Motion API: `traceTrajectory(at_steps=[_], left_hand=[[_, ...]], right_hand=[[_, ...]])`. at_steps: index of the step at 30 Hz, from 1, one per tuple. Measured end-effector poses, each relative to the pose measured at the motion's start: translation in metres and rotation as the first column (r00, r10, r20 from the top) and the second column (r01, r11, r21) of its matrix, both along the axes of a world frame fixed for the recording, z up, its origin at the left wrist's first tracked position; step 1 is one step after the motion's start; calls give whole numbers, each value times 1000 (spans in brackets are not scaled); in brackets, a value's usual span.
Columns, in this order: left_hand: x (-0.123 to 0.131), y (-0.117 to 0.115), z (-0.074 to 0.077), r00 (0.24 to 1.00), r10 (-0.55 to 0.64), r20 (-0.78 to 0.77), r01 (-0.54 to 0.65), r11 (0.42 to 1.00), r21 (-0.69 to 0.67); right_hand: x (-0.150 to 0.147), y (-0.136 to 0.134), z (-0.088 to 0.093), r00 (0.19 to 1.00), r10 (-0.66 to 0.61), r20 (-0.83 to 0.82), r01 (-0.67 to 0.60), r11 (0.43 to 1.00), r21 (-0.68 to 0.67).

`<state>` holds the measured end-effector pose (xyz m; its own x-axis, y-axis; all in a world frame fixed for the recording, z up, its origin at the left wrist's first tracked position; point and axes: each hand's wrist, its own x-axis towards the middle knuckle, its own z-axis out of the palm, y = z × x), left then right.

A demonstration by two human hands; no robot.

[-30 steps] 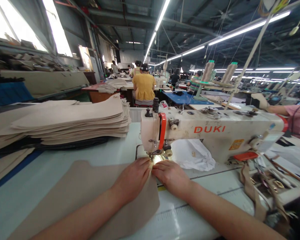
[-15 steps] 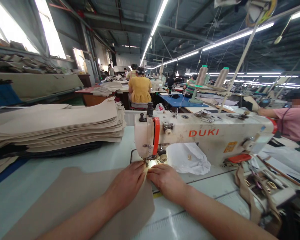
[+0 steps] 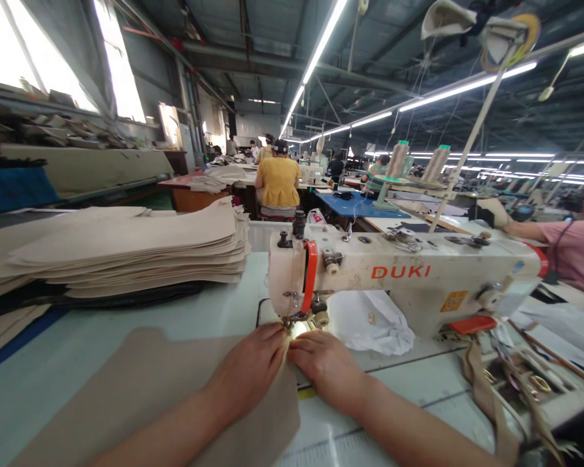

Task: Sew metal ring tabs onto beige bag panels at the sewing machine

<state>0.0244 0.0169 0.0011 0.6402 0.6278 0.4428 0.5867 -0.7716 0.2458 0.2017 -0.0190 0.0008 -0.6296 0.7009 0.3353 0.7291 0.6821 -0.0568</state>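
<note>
A flat beige-grey fabric piece [image 3: 175, 370] lies on the pale table and runs up to the needle area of a white sewing machine [image 3: 350, 259]. My left hand [image 3: 250, 357] rests on the fabric, its fingers bunched at the edge just in front of the presser foot [image 3: 288, 319]. Close beside it, my right hand [image 3: 324, 366] pinches the fabric's right edge, fingers pressed together. The machine's lamp lights the spot between the two hands. My fingers hide the fabric edge itself and most of the needle.
A tall stack of beige cut pieces [image 3: 126, 253] stands at the left. White cloth [image 3: 370, 321] lies under the machine arm. To the right are a tray with rings and straps [image 3: 530, 386] and thread cones [image 3: 398, 159]. A person in pink [image 3: 577, 250] works at the far right.
The view has shifted slightly, so the whole scene sits a little lower and further right. Both hands stay at the fabric edge by the presser foot.
</note>
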Motion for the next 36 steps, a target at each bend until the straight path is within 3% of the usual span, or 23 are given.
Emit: traceTrajectory(at_steps=[13, 19, 23, 32, 36], left_hand=[[-1, 1, 1, 1000, 14, 19, -13, 1000, -29], [-36, -34, -1, 995, 95, -5, -95, 995, 3], [-52, -56, 0, 993, 117, 2, -117, 993, 14], [-54, -58, 1, 989, 148, 7, -146, 981, -130], [-75, -75, 7, 960, 279, 35, -277, 960, -34]], right_hand=[[0, 2, -6, 999, 13, -51, -11, 999, 40], [-2, -7, -10, 977, 130, -168, -114, 988, 104], [-8, -16, -3, 985, 129, -118, -113, 985, 130], [-32, -27, 16, 997, -50, 64, 49, 999, 24], [-34, -29, 10, 998, -57, 16, 57, 998, 28]])
